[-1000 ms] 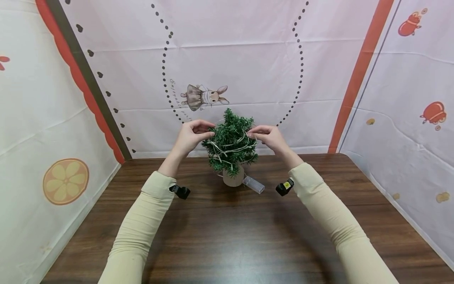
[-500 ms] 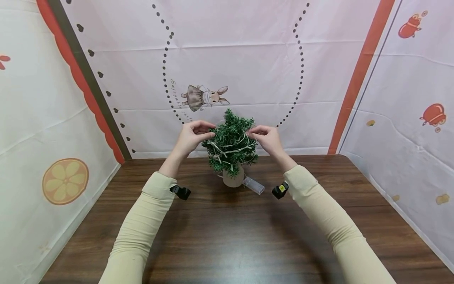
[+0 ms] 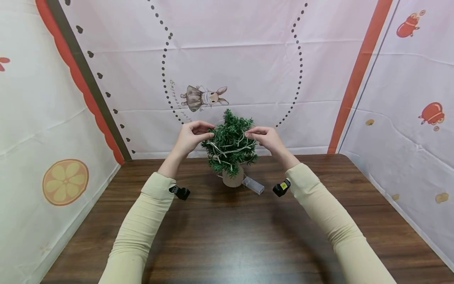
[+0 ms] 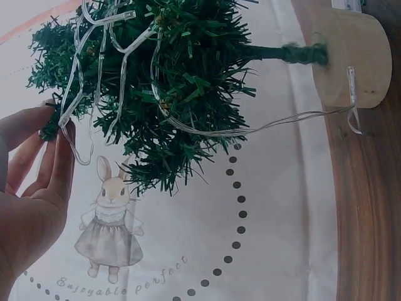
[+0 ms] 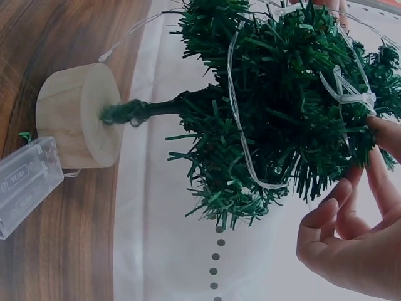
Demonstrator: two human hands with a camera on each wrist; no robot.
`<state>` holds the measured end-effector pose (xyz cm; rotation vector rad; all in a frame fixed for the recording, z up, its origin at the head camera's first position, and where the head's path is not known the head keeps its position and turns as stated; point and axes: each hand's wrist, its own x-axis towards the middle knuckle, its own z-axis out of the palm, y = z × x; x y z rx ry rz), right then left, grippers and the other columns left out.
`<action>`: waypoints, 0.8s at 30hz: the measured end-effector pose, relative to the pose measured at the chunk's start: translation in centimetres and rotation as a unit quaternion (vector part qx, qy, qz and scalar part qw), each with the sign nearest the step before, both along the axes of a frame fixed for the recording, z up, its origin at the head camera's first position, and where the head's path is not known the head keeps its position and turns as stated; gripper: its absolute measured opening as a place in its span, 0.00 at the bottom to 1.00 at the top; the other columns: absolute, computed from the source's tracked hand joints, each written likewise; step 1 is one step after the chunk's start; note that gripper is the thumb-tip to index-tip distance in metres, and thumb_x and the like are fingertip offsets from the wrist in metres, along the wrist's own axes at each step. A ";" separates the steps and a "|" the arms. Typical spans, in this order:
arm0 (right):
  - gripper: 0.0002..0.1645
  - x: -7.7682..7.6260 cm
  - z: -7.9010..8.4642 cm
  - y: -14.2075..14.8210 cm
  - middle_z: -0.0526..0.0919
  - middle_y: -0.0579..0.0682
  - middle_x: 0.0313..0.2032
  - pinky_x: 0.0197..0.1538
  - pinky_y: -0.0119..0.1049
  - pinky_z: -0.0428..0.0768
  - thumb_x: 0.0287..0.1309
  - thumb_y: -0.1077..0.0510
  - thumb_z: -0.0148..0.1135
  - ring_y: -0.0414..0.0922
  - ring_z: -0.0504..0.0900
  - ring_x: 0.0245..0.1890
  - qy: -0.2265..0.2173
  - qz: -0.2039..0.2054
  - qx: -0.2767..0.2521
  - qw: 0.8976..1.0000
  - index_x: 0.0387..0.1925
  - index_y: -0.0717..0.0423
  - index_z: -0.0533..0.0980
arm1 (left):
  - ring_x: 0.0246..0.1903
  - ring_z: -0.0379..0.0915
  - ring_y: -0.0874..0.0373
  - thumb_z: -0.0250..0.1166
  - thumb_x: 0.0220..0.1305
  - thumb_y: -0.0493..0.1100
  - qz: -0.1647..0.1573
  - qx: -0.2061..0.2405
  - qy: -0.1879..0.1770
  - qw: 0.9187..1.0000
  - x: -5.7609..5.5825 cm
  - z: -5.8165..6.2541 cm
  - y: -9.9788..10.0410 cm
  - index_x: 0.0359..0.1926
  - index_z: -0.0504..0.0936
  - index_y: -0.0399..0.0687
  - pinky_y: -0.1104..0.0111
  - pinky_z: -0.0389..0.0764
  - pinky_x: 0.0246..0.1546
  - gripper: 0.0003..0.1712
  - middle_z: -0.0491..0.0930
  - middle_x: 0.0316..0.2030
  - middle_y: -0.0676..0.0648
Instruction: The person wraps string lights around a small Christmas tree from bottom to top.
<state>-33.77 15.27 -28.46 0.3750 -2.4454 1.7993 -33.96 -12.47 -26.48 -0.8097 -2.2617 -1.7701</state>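
Observation:
A small artificial Christmas tree (image 3: pixel 230 136) stands upright on a round pale wooden base (image 3: pixel 233 180). Clear string lights (image 4: pixel 213 133) loop around its branches. On the tree's left side, my left hand (image 3: pixel 189 138) pinches a green branch tip (image 4: pixel 49 130) between thumb and fingers, with the light wire running right at the fingertips. My right hand (image 3: pixel 269 139) is at the upper right of the tree; in the right wrist view its thumb and index finger pinch a branch beside a bunched bit of wire (image 5: pixel 357 98). The tree's back is hidden.
A clear battery box (image 3: pixel 253 185) lies on the brown wooden table (image 3: pixel 227 236), close to the base on its right. Right behind the tree hangs a printed cloth (image 3: pixel 234 71), with more cloth along both sides. Black cameras (image 3: pixel 181 193) sit at both wrists.
My right hand has shifted slightly left, farther into the tree's right side, and the right forearm has moved inward a little. The left hand stays where it was.

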 end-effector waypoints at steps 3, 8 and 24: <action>0.21 -0.1 0.0 0.1 0.79 0.52 0.55 0.39 0.30 0.74 0.59 0.52 0.63 0.38 0.76 0.43 -0.006 0.008 -0.001 1.000 0.50 0.59 0.79 | 0.40 0.80 0.56 0.68 0.56 0.34 0.000 0.003 -0.001 1.000 0.0 0.0 0.0 0.48 0.81 0.35 0.72 0.81 0.44 0.17 0.82 0.45 0.37; 0.20 -0.1 0.1 0.4 0.77 0.53 0.58 0.41 0.31 0.75 0.61 0.55 0.61 0.38 0.76 0.43 -0.008 0.015 -0.007 1.000 0.51 0.61 0.78 | 0.40 0.80 0.55 0.68 0.56 0.33 -0.003 0.009 -0.003 1.000 -0.1 -0.1 -0.1 0.48 0.81 0.35 0.72 0.81 0.44 0.17 0.82 0.45 0.36; 0.21 0.3 0.4 2.2 0.81 0.48 0.48 0.37 0.25 0.78 0.64 0.52 0.57 0.35 0.76 0.36 -0.018 -0.017 -0.038 0.999 0.54 0.62 0.75 | 0.48 0.79 0.51 0.66 0.60 0.37 0.014 0.002 0.024 1.000 0.4 0.2 -0.8 0.54 0.77 0.35 0.69 0.79 0.52 0.21 0.79 0.51 0.36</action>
